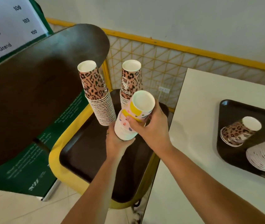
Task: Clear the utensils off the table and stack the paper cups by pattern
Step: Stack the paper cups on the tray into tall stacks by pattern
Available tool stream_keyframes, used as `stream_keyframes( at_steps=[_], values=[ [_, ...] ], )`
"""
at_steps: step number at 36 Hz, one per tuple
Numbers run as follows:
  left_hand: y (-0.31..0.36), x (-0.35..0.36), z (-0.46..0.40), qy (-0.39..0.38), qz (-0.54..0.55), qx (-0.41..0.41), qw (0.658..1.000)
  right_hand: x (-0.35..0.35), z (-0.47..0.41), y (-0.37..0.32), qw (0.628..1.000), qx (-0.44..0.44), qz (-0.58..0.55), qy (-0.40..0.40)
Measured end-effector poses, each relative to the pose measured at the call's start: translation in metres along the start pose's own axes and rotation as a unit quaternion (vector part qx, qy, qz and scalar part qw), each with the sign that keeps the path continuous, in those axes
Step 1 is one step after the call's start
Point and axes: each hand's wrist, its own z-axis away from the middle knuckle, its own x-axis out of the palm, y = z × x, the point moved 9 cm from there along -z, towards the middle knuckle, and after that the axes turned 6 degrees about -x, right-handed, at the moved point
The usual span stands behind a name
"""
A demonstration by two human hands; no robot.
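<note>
The right hand [146,125] grips the top pastel-patterned cup [138,109], fingers and thumb curled round its wall. The left hand [117,139] holds the lower end of the same pastel cup stack [125,131], fingers wrapped beneath it. The stack is above the dark tray [96,159] on the yellow chair [55,160], just near of two upturned leopard-print cup stacks [99,101].

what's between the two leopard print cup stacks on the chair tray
Nothing stands between the left leopard stack and the right leopard stack; the head view shows only yellow lattice behind that gap.
</note>
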Motion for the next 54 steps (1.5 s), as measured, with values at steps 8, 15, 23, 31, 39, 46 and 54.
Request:
stream_keyframes(
  at_steps=[8, 15, 23, 31, 39, 46, 54],
  values=[
    [0.035, 0.028, 0.02, -0.067, 0.028, 0.019, 0.997, -0.056, 0.011, -0.023, 0.999, -0.014, -0.004, 0.05],
    [0.092, 0.085, 0.064, -0.149, 0.041, 0.069, 0.986, -0.137, 0.033, -0.046, 0.992, -0.035, -0.012, 0.118],
    [0.134, 0.174, 0.136, -0.23, 0.0, 0.099, 0.968, -0.253, 0.082, -0.04, 0.984, -0.025, 0.019, 0.174],
    [0.164, 0.263, 0.218, -0.292, -0.027, 0.088, 0.952, -0.356, 0.128, -0.03, 0.984, 0.001, 0.034, 0.175],
    [0.17, 0.342, 0.287, -0.384, -0.03, 0.039, 0.922, -0.435, 0.156, -0.003, 0.991, 0.044, 0.045, 0.119],
    [0.169, 0.379, 0.326, -0.431, -0.014, 0.001, 0.902, -0.484, 0.167, 0.014, 0.992, 0.066, 0.058, 0.092],
    [0.164, 0.39, 0.328, -0.435, -0.035, -0.006, 0.9, -0.502, 0.167, 0.03, 0.983, 0.099, 0.103, 0.111]
  ],
)
